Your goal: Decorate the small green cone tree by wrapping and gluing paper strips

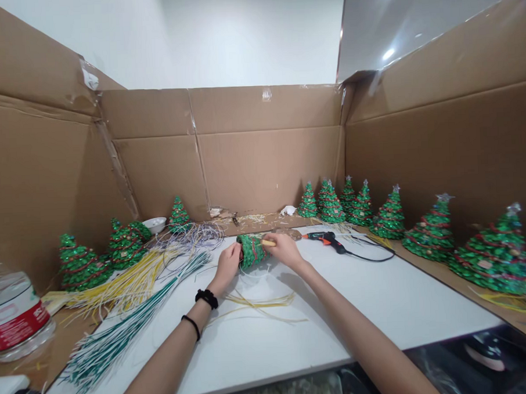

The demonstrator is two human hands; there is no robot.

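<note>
A small green Christmas tree (pixel 251 251) with red bands lies tipped on its side above the white table. My left hand (pixel 228 267) is closed around its left end. At its right end my right hand (pixel 284 251) is closed on a short tan piece that looks like a wooden handle (pixel 269 243); its far end is hidden at the tree, and I cannot tell whether it enters it. A thin white strand (pixel 254 274) loops down below the tree. Several yellow strips (pixel 261 302) lie on the table in front of my hands.
Bundles of yellow strips (pixel 131 269) and green strips (pixel 133 319) spread on the left, near a water bottle (pixel 15 312). A glue gun (pixel 328 240) with a black cord lies right of my hands. Finished trees (pixel 388 215) line the right side. Cardboard walls (pixel 270 162) enclose the table.
</note>
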